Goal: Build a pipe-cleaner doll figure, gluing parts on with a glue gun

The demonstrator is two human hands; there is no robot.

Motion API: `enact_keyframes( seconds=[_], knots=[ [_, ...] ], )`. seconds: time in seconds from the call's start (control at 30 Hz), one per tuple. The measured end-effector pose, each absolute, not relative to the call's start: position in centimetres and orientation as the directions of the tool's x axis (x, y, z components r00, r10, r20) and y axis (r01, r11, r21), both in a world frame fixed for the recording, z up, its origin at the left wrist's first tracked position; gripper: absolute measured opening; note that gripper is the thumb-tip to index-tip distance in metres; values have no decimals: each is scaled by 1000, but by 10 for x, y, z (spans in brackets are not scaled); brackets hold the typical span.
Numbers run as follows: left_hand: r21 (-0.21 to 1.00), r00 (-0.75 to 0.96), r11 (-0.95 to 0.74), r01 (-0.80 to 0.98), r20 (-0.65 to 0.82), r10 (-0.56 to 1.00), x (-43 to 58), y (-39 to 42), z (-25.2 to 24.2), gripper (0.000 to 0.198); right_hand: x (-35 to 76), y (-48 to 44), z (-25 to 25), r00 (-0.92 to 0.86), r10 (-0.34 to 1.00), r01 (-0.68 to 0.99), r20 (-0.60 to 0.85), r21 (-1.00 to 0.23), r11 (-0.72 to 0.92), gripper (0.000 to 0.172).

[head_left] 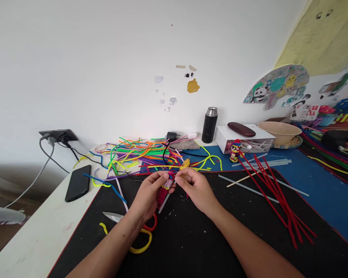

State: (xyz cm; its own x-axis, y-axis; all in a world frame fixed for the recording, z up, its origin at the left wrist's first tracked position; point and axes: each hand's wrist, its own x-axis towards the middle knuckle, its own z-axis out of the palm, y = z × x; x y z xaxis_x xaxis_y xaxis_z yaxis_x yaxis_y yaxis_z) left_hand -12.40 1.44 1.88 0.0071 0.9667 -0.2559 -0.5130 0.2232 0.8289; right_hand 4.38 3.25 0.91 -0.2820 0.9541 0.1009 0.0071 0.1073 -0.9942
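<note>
My left hand (149, 193) is closed around a small pipe-cleaner doll (169, 184) in pink, white, yellow and blue. My right hand (197, 190) pinches at the doll's right side; what its fingertips grip is too small to make out. A translucent stick (164, 204) slants down from beneath the doll. Scissors (141, 244) with a red and a yellow handle loop lie partly under my left forearm. Just beyond my hands is a yellow fuzzy piece (185, 164). Another finished-looking colourful doll (235, 150) stands farther back on the right.
Red pipe cleaners (284, 204) and translucent sticks (246, 187) lie to the right. Behind my hands spreads a multicoloured pipe-cleaner pile (139, 154). A phone (78, 183) lies left. Along the wall stand a black flask (210, 125), a white box (223, 135) and a bowl (280, 131).
</note>
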Motion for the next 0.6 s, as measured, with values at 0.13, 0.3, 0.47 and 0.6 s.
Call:
enact_keyframes(
  seconds=[0.13, 0.3, 0.47, 0.6],
  knots=[
    [864, 28, 178, -471, -186, 982, -121, 12, 20, 37, 44, 33, 4, -298, 948, 13, 109, -993, 119, 31],
    [889, 39, 151, -432, -149, 988, -120, 10, 19, 36, 44, 35, 1, -310, 944, 36, 114, -991, 131, 29],
    [895, 58, 137, -425, -124, 991, -120, 10, 16, 34, 44, 35, 3, -306, 946, -13, 112, -993, 113, 30],
    [893, 43, 130, -431, -124, 991, -119, 11, 15, 34, 44, 34, 5, -305, 948, -11, 92, -996, 92, 33]
  ],
)
